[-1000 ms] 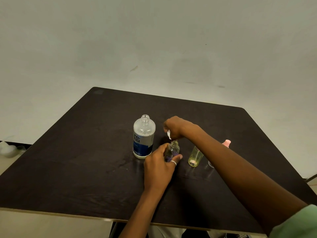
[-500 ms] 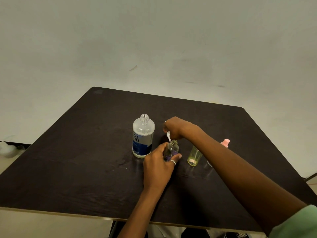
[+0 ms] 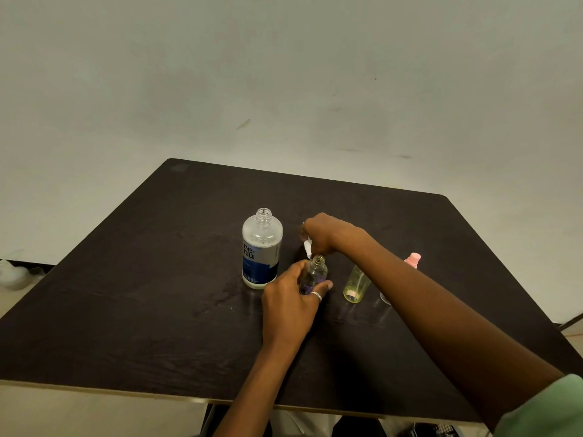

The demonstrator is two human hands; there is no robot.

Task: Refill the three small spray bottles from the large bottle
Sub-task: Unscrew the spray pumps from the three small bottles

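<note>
Mid-table (image 3: 126, 310), left hand (image 3: 290, 307) grips purple bottle (image 3: 312, 274); right hand (image 3: 321, 233) pinches white sprayer (image 3: 307, 247) above.

The bottle (image 3: 313, 274) between the left fingers (image 3: 325, 286) looks clear, glossy plastic. The table (image 3: 126, 294) beneath is dark, matt wood grain.

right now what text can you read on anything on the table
"re-" over "nu": large dark letters on the label of the large clear plastic bottle, partly turned out of view.
Small print on that label's blue band: too blurred to read.
Small clear bottle with purple print: nothing legible.
</note>
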